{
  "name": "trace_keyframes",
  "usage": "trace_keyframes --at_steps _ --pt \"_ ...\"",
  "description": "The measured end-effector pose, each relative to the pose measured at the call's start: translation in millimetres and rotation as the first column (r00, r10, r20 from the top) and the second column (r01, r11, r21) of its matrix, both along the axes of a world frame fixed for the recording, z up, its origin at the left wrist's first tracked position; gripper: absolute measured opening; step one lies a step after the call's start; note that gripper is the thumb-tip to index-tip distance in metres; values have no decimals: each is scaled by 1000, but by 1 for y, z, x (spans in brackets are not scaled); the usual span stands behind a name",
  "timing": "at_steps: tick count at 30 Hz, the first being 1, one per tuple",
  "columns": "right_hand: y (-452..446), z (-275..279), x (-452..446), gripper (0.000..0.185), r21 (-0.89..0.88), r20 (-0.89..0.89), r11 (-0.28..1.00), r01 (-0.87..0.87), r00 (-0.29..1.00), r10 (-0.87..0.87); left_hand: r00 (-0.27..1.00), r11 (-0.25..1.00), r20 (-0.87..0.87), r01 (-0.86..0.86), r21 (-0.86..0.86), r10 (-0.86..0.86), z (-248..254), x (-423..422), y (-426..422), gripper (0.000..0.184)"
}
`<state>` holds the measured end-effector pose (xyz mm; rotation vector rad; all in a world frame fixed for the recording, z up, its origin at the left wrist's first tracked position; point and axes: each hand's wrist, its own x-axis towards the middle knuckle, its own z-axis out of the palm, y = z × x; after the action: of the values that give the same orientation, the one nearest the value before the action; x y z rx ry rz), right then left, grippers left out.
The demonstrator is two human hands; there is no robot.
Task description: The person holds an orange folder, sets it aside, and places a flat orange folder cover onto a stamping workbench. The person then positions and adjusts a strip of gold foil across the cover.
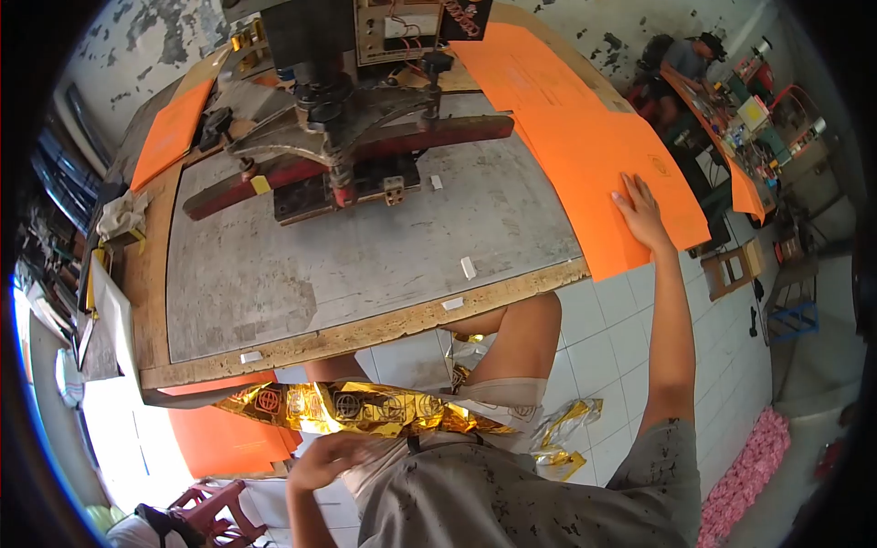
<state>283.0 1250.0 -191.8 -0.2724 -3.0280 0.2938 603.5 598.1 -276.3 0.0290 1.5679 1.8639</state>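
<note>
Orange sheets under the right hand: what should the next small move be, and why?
Probably pinch the top orange sheet and ease it left onto the grey board. The right hand already rests on it, and the board lies right beside it, under the press.

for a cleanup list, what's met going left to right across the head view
Orange paper stack, black rectangular metal block, small white strip beside it, broad orange paper sheets under the right hand, textured pink bundle.
</note>
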Motion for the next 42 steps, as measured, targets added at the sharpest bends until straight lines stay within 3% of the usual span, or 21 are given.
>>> trace_keyframes --at_steps 2,4,6,8,9,12,13,16,17,20,21,23,25,27,32,35,38,42 --pt "10 -6 -13 76 27 -18 999 -18 1000 19 990 915 138 30 -402 28 -12 27 -51 24" --pt "6 -2 -15 76 27 -25 999 -25 999 26 928 865 219 -169 -473 301 -59 63 -96 20" --pt "4 -1 -16 76 25 -38 999 -33 999 34 954 612 18 -178 -770 300 -96 84 -129 25" --pt "7 -4 -19 76 23 -53 999 -40 998 42 926 292 -176 -280 -915 334 -115 88 -141 34" --pt "9 -4 -20 76 26 -53 999 -30 998 31 905 116 -277 -328 -937 322 -127 88 -146 39" --pt "10 -5 -21 77 17 -55 1000 6 998 -5 819 -193 -539 -506 -840 198 -200 89 -171 53" --pt "10 -3 -21 77 11 -53 1000 16 999 -15 843 -153 -449 -422 -893 296 -207 81 -176 67" --pt "7 -2 -23 79 0 -50 1000 20 999 -20 822 -233 -470 -413 -881 321 -243 67 -185 77" --pt "8 -2 -21 80 0 -47 1000 21 999 -21 843 -179 -400 -358 -916 360 -249 62 -188 84" --pt "-3 2 -14 77 54 -112 998 25 993 -19 883 -198 -316 -261 -945 346 -287 61 -191 85" --pt "-13 4 -9 73 58 -167 998 -15 986 24 903 -267 -317 -242 -933 290 -297 63 -188 83" --pt "-47 9 11 66 77 -278 993 -94 954 112 864 -289 -377 -287 -913 334 -294 61 -181 80" --pt "-97 9 45 55 33 -392 953 -303 873 291 818 -324 -471 -371 -870 329 -301 64 -183 73" --pt "-156 8 88 51 46 -427 913 -406 818 386 810 -347 -506 -402 -847 297 -299 66 -182 71" --pt "-231 -21 143 50 -96 -368 883 -460 840 398 794 -341 -517 -412 -845 321 -283 60 -178 65" --pt "-231 -25 145 52 -1 -427 941 -339 851 306 802 -342 -509 -405 -848 311 -280 59 -179 63" --pt "-203 -11 130 55 28 -532 997 -76 843 79 803 -348 -525 -424 -836 282 -284 63 -181 62" --pt "-138 -9 103 59 22 -456 979 204 873 -171 818 -391 -509 -391 -833 267 -283 63 -175 61"
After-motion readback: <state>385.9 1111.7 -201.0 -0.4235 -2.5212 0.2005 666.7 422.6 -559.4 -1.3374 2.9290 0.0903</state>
